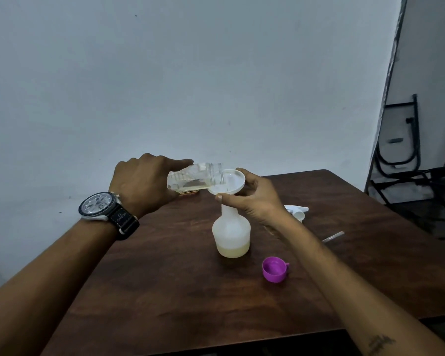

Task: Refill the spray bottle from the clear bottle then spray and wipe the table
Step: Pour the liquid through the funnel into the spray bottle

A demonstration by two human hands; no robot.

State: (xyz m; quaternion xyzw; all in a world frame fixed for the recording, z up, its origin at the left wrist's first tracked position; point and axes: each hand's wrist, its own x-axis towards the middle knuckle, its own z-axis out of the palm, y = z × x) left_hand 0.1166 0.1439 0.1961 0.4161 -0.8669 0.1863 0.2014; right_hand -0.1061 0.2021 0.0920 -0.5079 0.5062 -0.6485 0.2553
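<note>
A white translucent spray bottle (231,233) stands upright on the dark wooden table (165,291), with pale yellow liquid at its bottom. A white funnel (231,179) sits in its neck. My right hand (254,199) holds the funnel by its rim and stem. My left hand (144,182) grips the clear bottle (194,177), tipped on its side with its mouth over the funnel. A little yellowish liquid lies along the bottle's lower side. The white spray head (297,211) lies on the table behind my right wrist.
A purple cap (275,269) lies open side up to the right of the spray bottle. A thin clear tube (334,237) lies further right. A small brownish object (189,192) shows under the clear bottle. Black folded chair frames (406,155) lean at the right wall.
</note>
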